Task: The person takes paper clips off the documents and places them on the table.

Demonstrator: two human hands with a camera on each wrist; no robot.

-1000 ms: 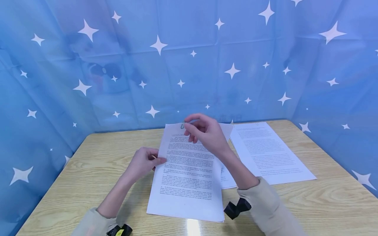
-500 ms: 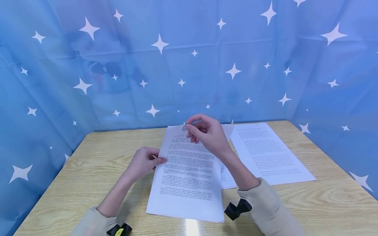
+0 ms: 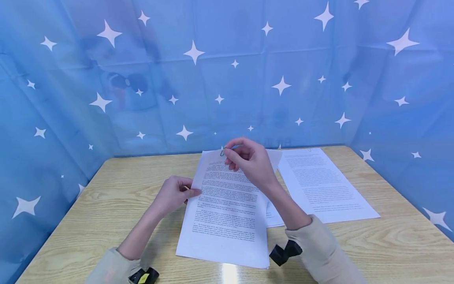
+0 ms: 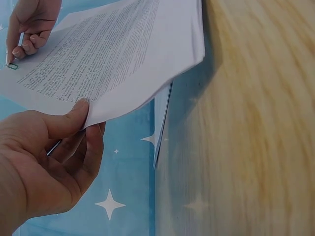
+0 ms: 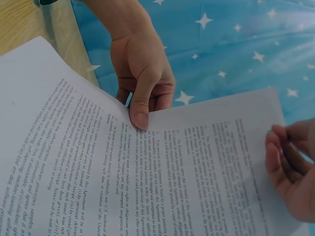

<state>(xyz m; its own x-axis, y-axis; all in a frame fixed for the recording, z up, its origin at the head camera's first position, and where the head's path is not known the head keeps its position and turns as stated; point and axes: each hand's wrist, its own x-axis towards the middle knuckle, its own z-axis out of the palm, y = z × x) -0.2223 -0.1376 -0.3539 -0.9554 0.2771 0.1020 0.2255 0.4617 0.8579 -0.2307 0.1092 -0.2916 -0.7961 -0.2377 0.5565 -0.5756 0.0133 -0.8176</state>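
A stack of printed sheets [image 3: 227, 225] is held at a tilt over the table, its near end lowest in the head view. My left hand [image 3: 175, 193] pinches the left edge of this stack, thumb on top and fingers underneath, as the left wrist view shows. At the top edge, a green paper clip [image 3: 222, 152] sits over the paper. My right hand [image 3: 253, 163] pinches that clip between thumb and forefinger, the other fingers curled in. The clip's loop shows in the left wrist view; how far it grips the sheets is hard to tell.
Another printed stack [image 3: 326, 189] lies to the right on the wooden table [image 3: 106, 205], a clip [image 3: 309, 150] at its top edge. More paper [image 3: 273, 216] lies partly hidden under the held stack. A blue star-patterned curtain [image 3: 227, 106] stands behind the table.
The top edge of the held stack and the clip have shifted slightly to the right with my right hand. My left hand keeps its hold on the edge.
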